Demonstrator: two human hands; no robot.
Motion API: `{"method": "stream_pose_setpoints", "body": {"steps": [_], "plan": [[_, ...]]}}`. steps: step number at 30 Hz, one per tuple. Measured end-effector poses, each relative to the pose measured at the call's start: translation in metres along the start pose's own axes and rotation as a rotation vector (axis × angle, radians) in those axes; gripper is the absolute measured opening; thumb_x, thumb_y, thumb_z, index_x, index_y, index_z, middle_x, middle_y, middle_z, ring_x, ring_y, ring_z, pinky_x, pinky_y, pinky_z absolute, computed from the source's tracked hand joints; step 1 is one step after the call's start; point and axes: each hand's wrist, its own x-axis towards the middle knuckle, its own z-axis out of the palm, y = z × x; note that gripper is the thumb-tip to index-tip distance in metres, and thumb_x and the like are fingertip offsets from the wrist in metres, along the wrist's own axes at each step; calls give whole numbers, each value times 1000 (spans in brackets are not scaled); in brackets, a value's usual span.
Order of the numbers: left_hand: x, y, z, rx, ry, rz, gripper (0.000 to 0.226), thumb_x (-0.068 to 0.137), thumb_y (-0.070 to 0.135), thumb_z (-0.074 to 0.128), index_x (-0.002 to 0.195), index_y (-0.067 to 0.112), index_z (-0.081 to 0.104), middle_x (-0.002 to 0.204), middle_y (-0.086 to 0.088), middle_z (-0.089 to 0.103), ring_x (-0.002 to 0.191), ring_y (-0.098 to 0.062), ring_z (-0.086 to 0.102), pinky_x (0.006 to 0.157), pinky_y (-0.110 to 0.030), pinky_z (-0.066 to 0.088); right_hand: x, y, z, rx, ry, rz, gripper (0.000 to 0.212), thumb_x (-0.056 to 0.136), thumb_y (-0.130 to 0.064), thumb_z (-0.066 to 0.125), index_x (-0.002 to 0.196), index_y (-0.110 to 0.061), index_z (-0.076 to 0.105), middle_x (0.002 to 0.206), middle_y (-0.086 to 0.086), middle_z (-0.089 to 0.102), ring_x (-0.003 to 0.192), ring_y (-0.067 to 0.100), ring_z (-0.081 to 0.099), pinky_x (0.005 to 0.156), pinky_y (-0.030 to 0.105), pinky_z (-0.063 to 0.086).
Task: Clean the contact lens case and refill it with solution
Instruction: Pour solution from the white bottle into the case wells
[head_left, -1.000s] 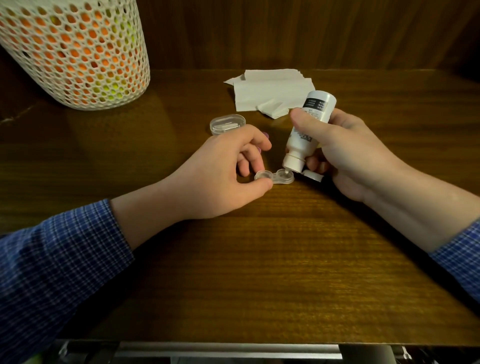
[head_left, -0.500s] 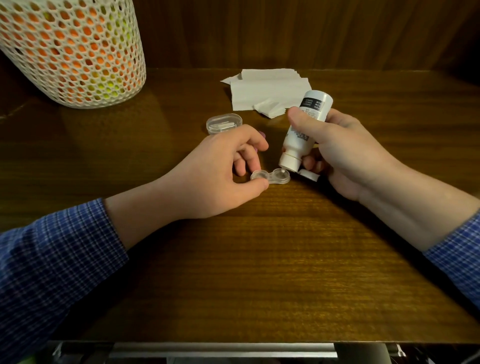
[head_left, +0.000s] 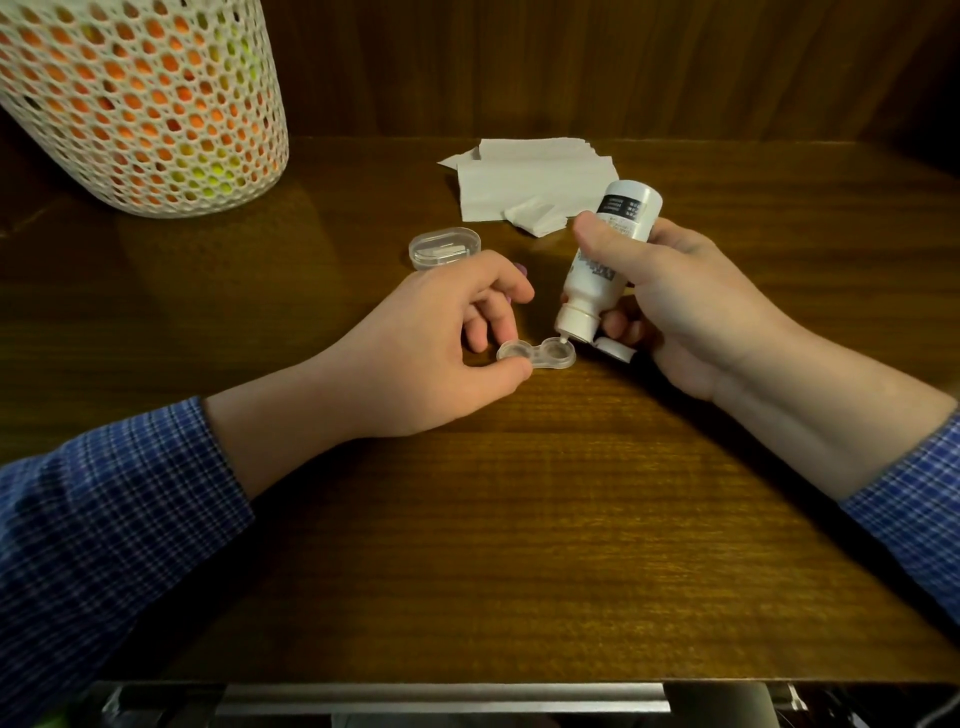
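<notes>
A clear two-well contact lens case lies on the wooden table. My left hand pinches its left well between thumb and fingertips. My right hand grips a white solution bottle, tipped nozzle-down, with the nozzle just over the case's right well. The bottle's open flip cap hangs below my right fingers. Whether liquid is coming out is too small to tell.
A clear oval lid or box sits behind my left hand. Folded white tissues lie at the back centre. A white mesh basket with orange and green contents stands back left. A wood wall rises behind; the table's front edge is near me.
The bottle and both hands stay almost where they were; the nozzle has kept over the case's right well. The view has shifted slightly.
</notes>
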Motion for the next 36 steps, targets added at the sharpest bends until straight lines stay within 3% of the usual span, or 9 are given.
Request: {"method": "stream_pose_setpoints", "body": {"steps": [30,36], "plan": [[0,0,0,-12,-9,-11,47,85,25,79,128,23,59,93,11,66,80,-11,62,68,-19,55,1,2,0,3,7,-11,21,92,-48,71,99,-29,66,65,-12,72,45,5,53,44,19,42],[0,0,-1,-7,-14,-10,48,85,24,79,129,22,59,94,10,66,79,-11,63,67,-18,54,2,0,-3,51,-4,17,29,95,-48,67,101,-20,62,60,-10,71,47,6,54,44,20,44]]}}
